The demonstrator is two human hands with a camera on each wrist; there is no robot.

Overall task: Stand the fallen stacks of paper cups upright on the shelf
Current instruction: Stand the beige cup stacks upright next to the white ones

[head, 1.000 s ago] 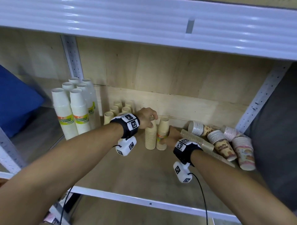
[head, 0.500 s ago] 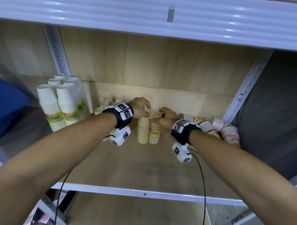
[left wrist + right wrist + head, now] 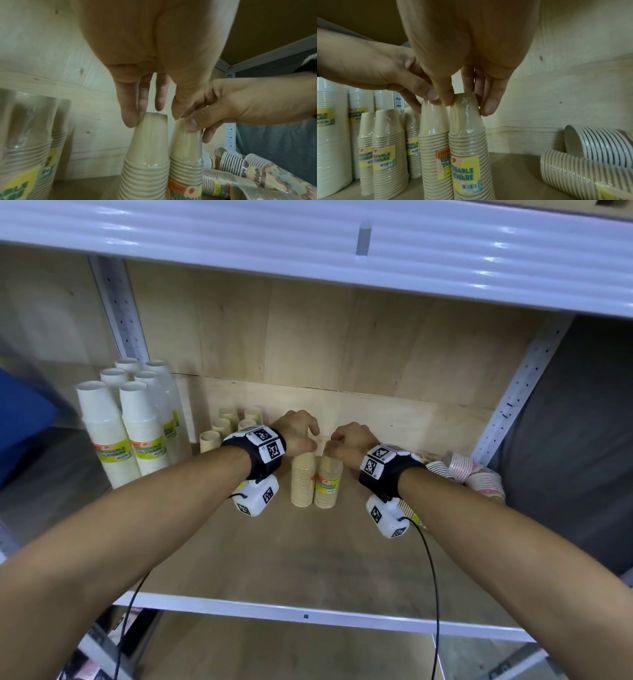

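Two plastic-wrapped tan cup stacks stand upright side by side mid-shelf: the left stack (image 3: 303, 481) (image 3: 145, 155) (image 3: 435, 135) and the right stack (image 3: 329, 482) (image 3: 187, 155) (image 3: 467, 142) with a yellow label. My left hand (image 3: 301, 434) (image 3: 152, 116) pinches the top of the left stack between fingers and thumb. My right hand (image 3: 344, 441) (image 3: 467, 104) grips the top of the right stack; its thumb (image 3: 190, 123) presses the wrap. Fallen stacks lie to the right: a tan ribbed stack (image 3: 573, 173) and patterned stacks (image 3: 476, 474) (image 3: 257, 174).
Tall white cup stacks (image 3: 126, 433) stand at the left, with short tan stacks (image 3: 222, 429) (image 3: 385, 148) behind my left wrist. A fallen white striped stack (image 3: 599, 146) lies by the back wall. The upper shelf edge (image 3: 308, 241) hangs overhead. Bare shelf board (image 3: 291, 559) lies in front.
My right hand has risen from the side of the right tan stack to its top. The left hand has stayed on the left stack's top. Both stacks remain upright.
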